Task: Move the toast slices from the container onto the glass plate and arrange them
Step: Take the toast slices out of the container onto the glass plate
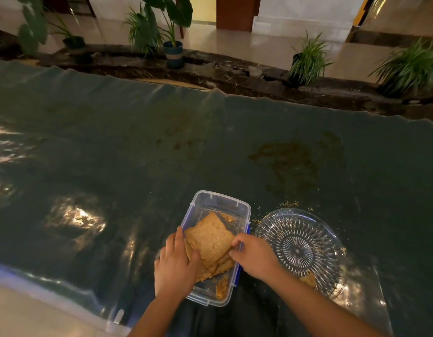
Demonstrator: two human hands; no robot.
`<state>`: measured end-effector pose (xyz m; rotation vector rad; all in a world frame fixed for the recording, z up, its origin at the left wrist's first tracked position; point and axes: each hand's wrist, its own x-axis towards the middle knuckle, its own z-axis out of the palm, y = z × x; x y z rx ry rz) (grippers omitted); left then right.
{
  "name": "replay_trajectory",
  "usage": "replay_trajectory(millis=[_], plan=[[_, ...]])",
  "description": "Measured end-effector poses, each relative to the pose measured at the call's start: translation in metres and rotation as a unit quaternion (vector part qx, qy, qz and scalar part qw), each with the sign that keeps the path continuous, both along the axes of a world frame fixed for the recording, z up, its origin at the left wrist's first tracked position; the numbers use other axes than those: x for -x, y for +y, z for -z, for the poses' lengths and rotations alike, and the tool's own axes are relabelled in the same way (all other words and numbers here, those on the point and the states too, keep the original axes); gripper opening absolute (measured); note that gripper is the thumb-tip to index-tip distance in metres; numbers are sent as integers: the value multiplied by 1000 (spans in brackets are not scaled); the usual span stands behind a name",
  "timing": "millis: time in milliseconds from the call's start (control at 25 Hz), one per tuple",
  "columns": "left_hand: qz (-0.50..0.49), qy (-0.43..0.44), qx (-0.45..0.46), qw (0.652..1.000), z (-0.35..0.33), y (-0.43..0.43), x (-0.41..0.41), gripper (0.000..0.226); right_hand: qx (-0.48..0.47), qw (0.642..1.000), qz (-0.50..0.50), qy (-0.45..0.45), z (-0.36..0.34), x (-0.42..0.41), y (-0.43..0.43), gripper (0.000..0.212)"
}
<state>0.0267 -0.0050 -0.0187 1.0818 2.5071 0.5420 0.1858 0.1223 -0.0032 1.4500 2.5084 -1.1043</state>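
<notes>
Both your hands are in the clear plastic container (216, 203), w/ the toast slices (212, 238) stacked inside. Your left hand (175, 266) presses flat on the stack's left edge, fingers spread, not pinching. Your right hand (255, 255) curls its fingers round the top slice's right edge. The glass plate (299, 250) sits just right of the container, one toast bit (308, 279) on its near rim. Crumbs (289, 204) lie on the dark tablecloth (137, 147).

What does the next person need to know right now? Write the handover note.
Left hand: in the container, fingers on the left edge of the toast stack.
Right hand: pinching the stack's right edge at the container wall.
Glass plate: right of the container, holding crumbs and one small toast piece.
Done: almost nothing moved.
Left: lift the slices over, arrange them.
</notes>
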Motion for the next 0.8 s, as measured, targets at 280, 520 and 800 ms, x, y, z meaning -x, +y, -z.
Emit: replay_trajectory(millis=[280, 520, 800], plan=[[-1, 95, 17, 995, 8, -3, -8, 70, -194, 978, -60, 49, -21, 32, 14, 30], [4, 131, 28, 991, 8, -2, -10, 70, -84, 978, -133, -134, -17, 78, 24, 32], [-6, 133, 30, 991, 9, -1, -11, 67, -71, 973, -100, -193, -6, 91, 22, 39]])
